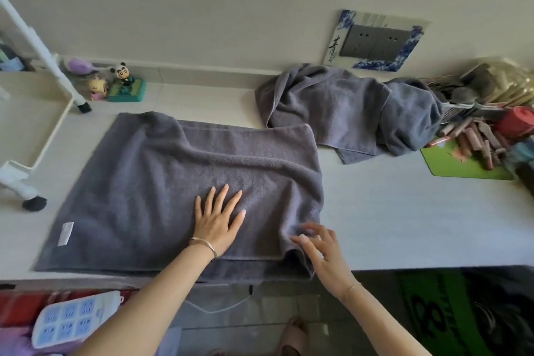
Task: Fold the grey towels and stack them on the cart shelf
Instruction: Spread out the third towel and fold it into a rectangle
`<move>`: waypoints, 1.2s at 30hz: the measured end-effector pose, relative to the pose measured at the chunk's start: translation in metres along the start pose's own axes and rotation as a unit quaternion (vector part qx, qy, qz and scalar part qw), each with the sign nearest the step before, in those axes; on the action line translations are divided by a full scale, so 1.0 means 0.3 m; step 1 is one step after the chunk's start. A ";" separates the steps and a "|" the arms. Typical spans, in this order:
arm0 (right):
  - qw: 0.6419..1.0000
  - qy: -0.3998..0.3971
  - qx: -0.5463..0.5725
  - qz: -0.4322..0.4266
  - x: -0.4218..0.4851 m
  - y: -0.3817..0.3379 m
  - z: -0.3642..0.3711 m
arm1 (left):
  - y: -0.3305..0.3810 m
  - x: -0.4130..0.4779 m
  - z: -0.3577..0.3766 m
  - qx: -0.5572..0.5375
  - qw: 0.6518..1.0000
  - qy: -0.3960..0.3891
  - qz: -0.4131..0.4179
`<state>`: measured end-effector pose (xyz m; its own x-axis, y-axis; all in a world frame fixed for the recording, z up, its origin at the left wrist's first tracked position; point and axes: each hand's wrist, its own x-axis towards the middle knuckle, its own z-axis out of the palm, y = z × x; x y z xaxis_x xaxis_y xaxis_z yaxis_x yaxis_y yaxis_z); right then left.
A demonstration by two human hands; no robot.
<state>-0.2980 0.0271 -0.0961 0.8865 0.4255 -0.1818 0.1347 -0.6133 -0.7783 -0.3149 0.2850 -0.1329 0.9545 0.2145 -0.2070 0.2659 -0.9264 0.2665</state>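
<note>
- The grey towel (161, 182) lies spread on the white table (419, 217), in front of the person. Its near edge reaches the table's front edge, and two layers show along that edge.
- A white label (66, 233) sits near its front left corner, and soft wrinkles run across its far half.
- The left hand (219, 217) lies flat on the towel's near middle, palm down and fingers spread. A thin bracelet (202, 243) circles its wrist.
- The right hand (320, 248) is at the towel's front right corner with fingers bent and parted. It is blurred, so I cannot tell whether it pinches the cloth or only touches it.
- A crumpled heap of grey towels (346, 113) lies further back on the right, just behind the spread towel's far right corner.
- The white cart (34, 124) stands on the table at the left. Its tray shelf (55, 136) is just beside the spread towel, and a black wheel (34, 202) shows at its foot.
- Small figurines, among them a panda toy (125, 75), stand against the wall behind the cart.
- A wall socket (375, 40) in a blue-and-white frame is above the heap.
- A green mat (462, 162) with cluttered items lies at the right edge.
- A blue-and-white power strip (75, 318) lies below the table at the lower left.
</note>
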 end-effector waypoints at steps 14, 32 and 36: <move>0.981 0.154 -0.091 0.072 -0.030 -0.011 0.130 | -0.076 -0.098 0.000 -0.036 0.997 -0.006 0.073; 0.899 0.195 -0.285 -0.270 -0.089 -0.026 0.039 | -0.110 -0.085 -0.029 -0.085 0.987 -0.072 0.116; 0.920 0.257 -0.197 -0.222 -0.190 -0.051 -0.019 | -0.120 -0.081 -0.031 -0.092 0.985 -0.084 0.117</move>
<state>-0.3480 0.0084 -0.0704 0.7838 0.3832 0.4888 0.5943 -0.6912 -0.4112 -0.3464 0.3159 -0.1287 0.9607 -0.0666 -0.2695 0.0766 -0.8695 0.4880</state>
